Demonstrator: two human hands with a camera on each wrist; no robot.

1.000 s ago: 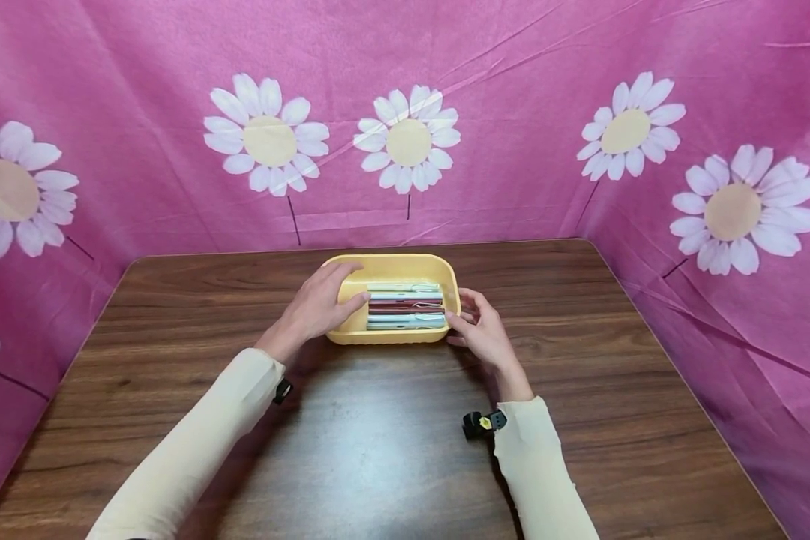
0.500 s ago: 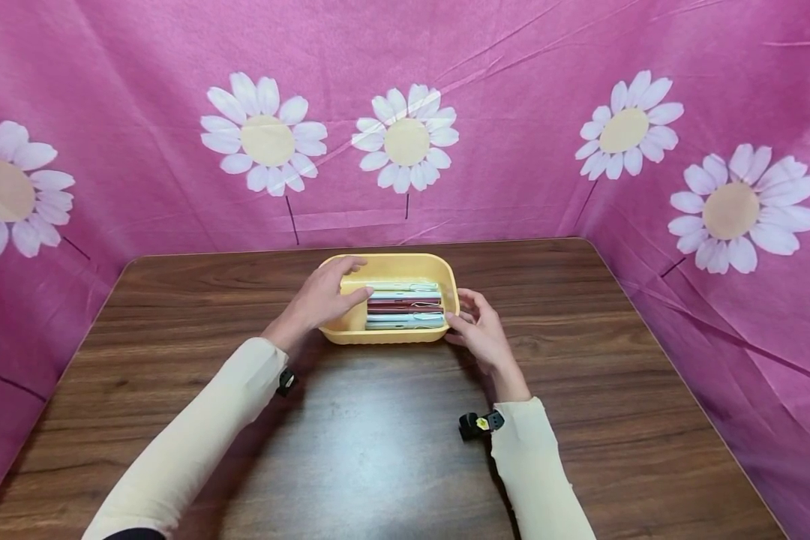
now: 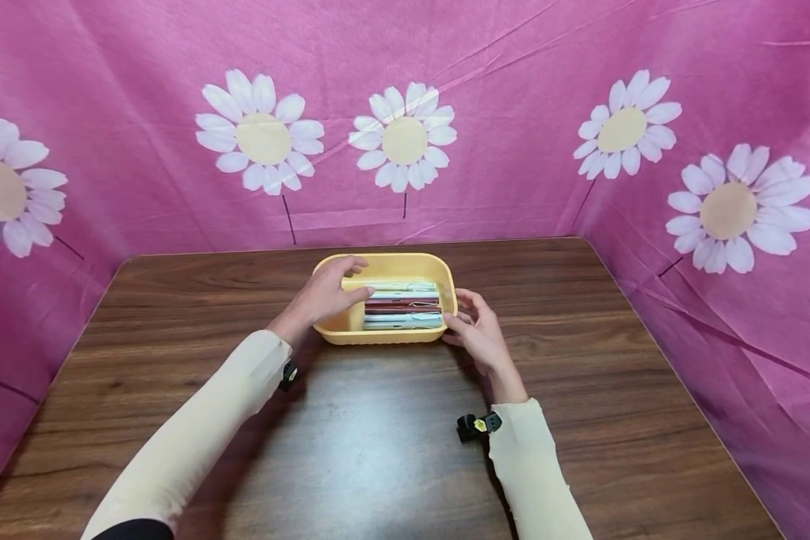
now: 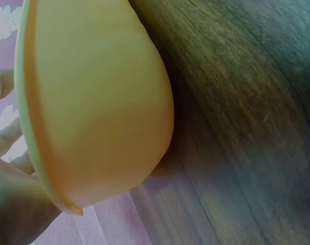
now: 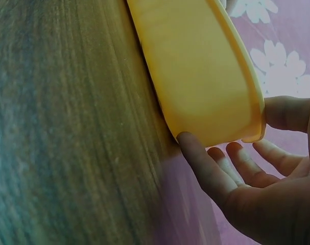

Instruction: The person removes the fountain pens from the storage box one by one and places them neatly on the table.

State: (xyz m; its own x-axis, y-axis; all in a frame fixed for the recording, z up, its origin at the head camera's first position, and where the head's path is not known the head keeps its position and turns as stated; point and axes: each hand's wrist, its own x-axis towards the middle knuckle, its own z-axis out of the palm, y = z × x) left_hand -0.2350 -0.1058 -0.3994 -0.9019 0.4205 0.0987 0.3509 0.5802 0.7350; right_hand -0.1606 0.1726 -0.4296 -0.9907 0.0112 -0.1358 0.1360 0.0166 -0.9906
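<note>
A creased pink fabric backdrop (image 3: 506, 150), printed with large white-petalled, yellow-centred daisies (image 3: 263, 139) on thin dark stems (image 3: 289, 219), hangs around the far, left and right sides of a dark brown, wood-grained surface (image 3: 601, 375) with rounded far corners.

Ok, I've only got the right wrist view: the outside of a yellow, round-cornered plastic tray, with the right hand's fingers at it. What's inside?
Observer: In the head view, slim pens with clips, some pale and some dark red, lie side by side in the yellow tray.
Operator: And where's the left hand?
Observer: At the opposite end of the tray, its thumb over the inside.
Operator: Right. Which pens are in the middle of the row?
Observer: The dark red ones, with pale ones on both the near and far sides.
</note>
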